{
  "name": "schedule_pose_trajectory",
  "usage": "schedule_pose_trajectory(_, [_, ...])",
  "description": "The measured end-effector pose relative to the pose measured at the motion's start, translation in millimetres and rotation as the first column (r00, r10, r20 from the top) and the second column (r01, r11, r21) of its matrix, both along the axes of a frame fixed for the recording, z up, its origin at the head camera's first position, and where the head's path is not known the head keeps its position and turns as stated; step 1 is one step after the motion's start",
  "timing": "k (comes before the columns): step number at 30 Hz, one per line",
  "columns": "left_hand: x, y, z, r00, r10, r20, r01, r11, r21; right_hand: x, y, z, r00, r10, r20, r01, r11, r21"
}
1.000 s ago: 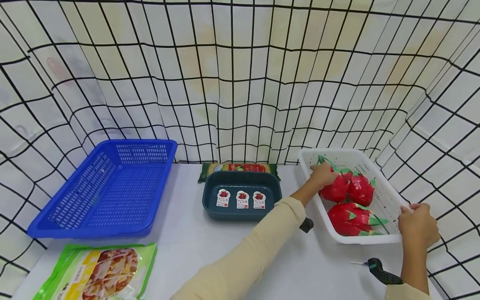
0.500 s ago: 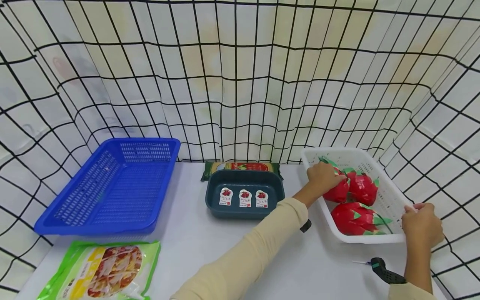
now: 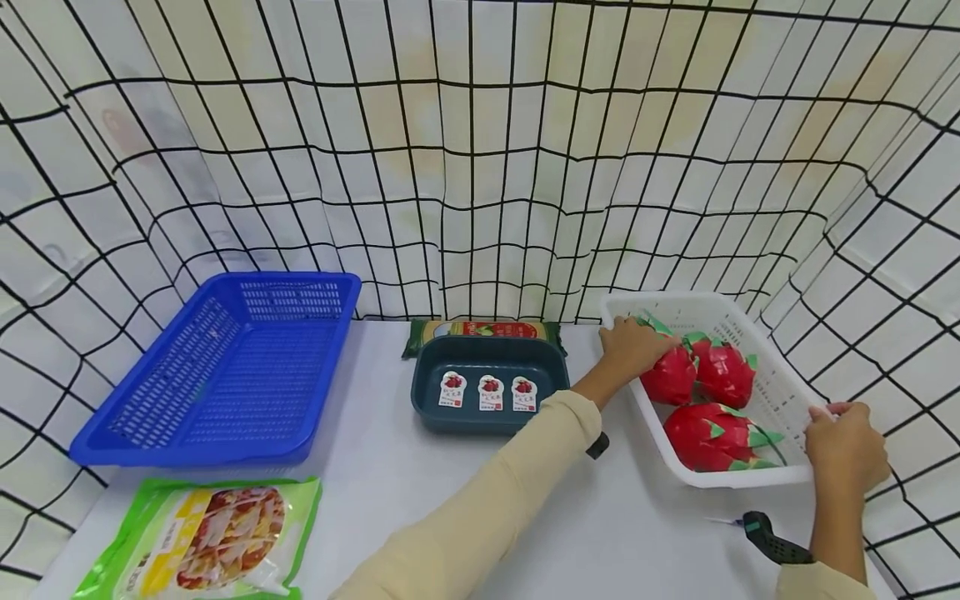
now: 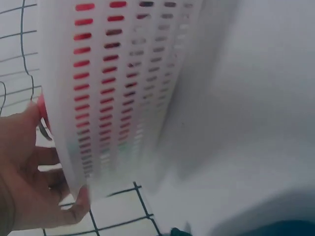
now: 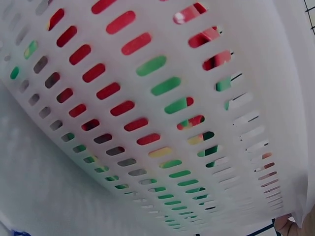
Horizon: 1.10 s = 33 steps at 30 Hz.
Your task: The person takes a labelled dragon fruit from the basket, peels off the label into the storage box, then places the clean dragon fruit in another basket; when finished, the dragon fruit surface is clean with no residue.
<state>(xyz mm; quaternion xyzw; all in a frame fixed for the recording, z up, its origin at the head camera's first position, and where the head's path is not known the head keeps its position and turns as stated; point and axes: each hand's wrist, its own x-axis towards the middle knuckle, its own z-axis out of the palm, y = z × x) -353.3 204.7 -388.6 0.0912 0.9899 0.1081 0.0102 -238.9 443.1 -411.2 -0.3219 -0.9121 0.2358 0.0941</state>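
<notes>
A white perforated plastic basket (image 3: 757, 367) stands at the right of the table, holding several red dragon fruit with green scales. One dragon fruit (image 3: 667, 375) lies at its left, another dragon fruit (image 3: 726, 375) beside it, and a larger dragon fruit (image 3: 708, 437) nearer me. My left hand (image 3: 632, 346) spreads over the left rim, thumb toward the left fruit. In the left wrist view, one fingertip (image 4: 80, 204) meets the rim and red shows by the thumb; whether it touches is unclear. My right hand (image 3: 847, 446) grips the front right corner, mostly out of the right wrist view.
A blue perforated basket (image 3: 262, 383) stands left. In the middle is a dark teal tub (image 3: 491, 423) with three fruit labels, and a green-and-gold packet (image 3: 487, 329) behind it. A green food bag (image 3: 225, 537) lies at front left. Black netting over white cloth encloses the table.
My left hand first shifted forward over the left dragon fruit, then drew back left to the basket's rim with its fingers spreading. The right hand keeps hold of the corner.
</notes>
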Motion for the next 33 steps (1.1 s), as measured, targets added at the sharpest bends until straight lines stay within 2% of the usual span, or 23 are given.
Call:
schedule_pose_trajectory(5, [-1.4,-15.5,-6.5,0.992,-0.108,0.06,0.105,0.994,0.04,1.8,-3,1.9,1.0,-0.008,0.018,0.008,1.0,-0.005])
schedule_pose_trajectory(9, [-2.5,-22.6,-16.0,0.982,-0.186,0.026,0.184,0.979,0.086,2.6,-4,1.2,1.0,0.001,0.021,-0.001,1.0,-0.003])
schedule_pose_trajectory(14, [-1.2,-28.3,-24.8,0.975,-0.219,-0.042,0.223,0.969,0.11,3.8,-5,0.2,1.0,0.017,0.022,-0.017,1.0,0.003])
schedule_pose_trajectory(19, [2.8,-33.5,-24.3,0.972,-0.23,-0.046,0.233,0.97,0.072,6.7,-7,1.6,1.0,0.0,0.013,0.0,1.0,0.005])
schedule_pose_trajectory(23, [8.6,-45.8,-19.6,0.968,-0.25,-0.017,0.25,0.968,0.017,10.2,-8,1.3,1.0,-0.007,0.01,0.007,1.0,-0.005])
schedule_pose_trajectory(26, [12.1,-61.4,-11.5,0.96,-0.279,-0.002,0.279,0.96,-0.038,10.5,-6,0.8,1.0,-0.006,0.01,0.006,1.0,-0.007])
schedule_pose_trajectory(29, [14.4,-82.5,-1.0,0.957,-0.292,0.009,0.291,0.953,-0.088,9.7,-5,0.4,1.0,0.002,0.002,-0.002,1.0,0.001])
schedule_pose_trajectory(33, [18.6,-117.2,11.4,0.962,-0.271,0.02,0.271,0.955,-0.117,9.5,-8,-0.2,1.0,0.006,-0.026,-0.005,1.0,0.007])
